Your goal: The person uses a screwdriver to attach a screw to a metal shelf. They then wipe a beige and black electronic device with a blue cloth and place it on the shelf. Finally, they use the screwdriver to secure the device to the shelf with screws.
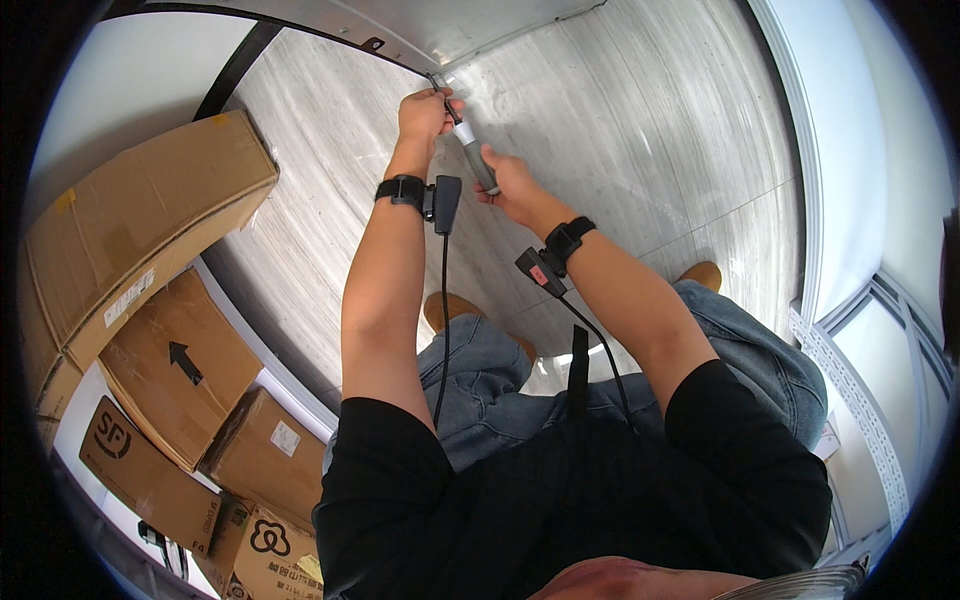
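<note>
A screwdriver (474, 155) with a grey handle and white collar slants up and left, its dark shaft toward the lower corner of a metal panel (440, 28). My right hand (512, 187) is closed round the lower part of the handle. My left hand (424, 116) pinches the shaft close to the panel's bottom edge. Whether the tip touches a screw is too small to tell. A small dark tab with a hole (373, 44) sticks out from the panel's edge, left of my left hand. Black straps with cabled boxes sit on both wrists.
Cardboard boxes (160, 215) are piled along the left side, some on a white shelf edge (262, 340). White perforated metal framing (855, 400) stands close on my right, below a white wall (840, 150). Grey wood-look flooring (640, 130) lies beneath my hands.
</note>
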A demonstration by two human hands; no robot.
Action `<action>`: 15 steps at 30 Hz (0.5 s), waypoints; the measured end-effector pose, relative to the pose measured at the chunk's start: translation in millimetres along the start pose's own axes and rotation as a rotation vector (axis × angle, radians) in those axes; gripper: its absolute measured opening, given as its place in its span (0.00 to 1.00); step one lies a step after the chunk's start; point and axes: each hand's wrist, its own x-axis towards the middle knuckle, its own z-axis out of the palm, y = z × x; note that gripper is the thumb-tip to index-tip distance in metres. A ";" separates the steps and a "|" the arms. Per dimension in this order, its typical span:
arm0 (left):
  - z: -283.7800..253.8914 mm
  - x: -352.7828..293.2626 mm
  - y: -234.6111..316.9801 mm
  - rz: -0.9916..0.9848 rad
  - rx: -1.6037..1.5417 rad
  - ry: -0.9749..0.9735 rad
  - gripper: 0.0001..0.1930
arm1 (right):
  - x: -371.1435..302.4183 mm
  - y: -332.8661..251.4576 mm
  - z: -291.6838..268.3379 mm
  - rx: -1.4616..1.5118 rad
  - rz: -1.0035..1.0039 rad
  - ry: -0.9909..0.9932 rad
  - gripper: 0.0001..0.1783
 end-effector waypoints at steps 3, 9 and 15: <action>0.9 4.4 -3.6 0.013 0.021 0.034 0.11 | 0.1 -1.4 -1.2 -0.095 -0.055 -0.131 0.18; -0.1 2.1 -2.4 0.028 0.097 0.083 0.09 | 0.8 1.8 0.2 -0.060 -0.040 0.010 0.18; -0.5 -3.1 1.8 0.009 -0.078 -0.010 0.08 | -9.8 -7.8 2.3 -0.031 0.065 -0.041 0.24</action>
